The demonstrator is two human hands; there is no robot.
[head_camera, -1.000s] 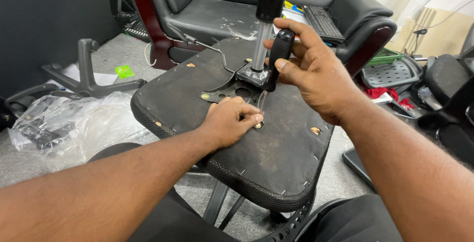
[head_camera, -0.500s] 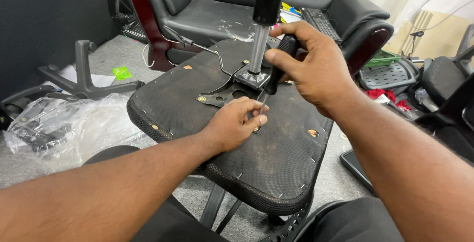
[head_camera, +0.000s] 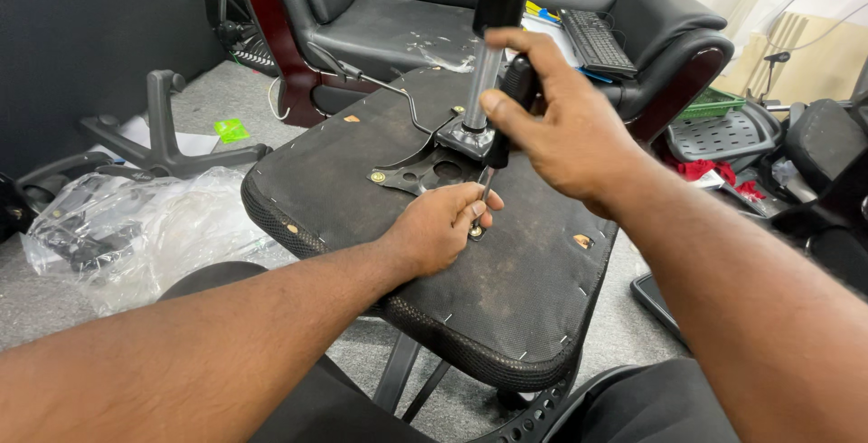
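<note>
The right hand (head_camera: 565, 131) is closed round the black handle of a screwdriver (head_camera: 506, 113), its shaft running down toward 7 o'clock to a screw (head_camera: 474, 230); the left hand (head_camera: 438, 230) rests on the upturned chair seat (head_camera: 506, 298), fingertips pinched at the tip, seemingly to steady it; the metal plate (head_camera: 425, 167) and its post (head_camera: 484, 72) sit just at 11 o'clock. Around the seat lie grey floor (head_camera: 54, 307), a plastic bag (head_camera: 136, 226) at 9 o'clock and a black armchair (head_camera: 398, 18) at 12.
</note>
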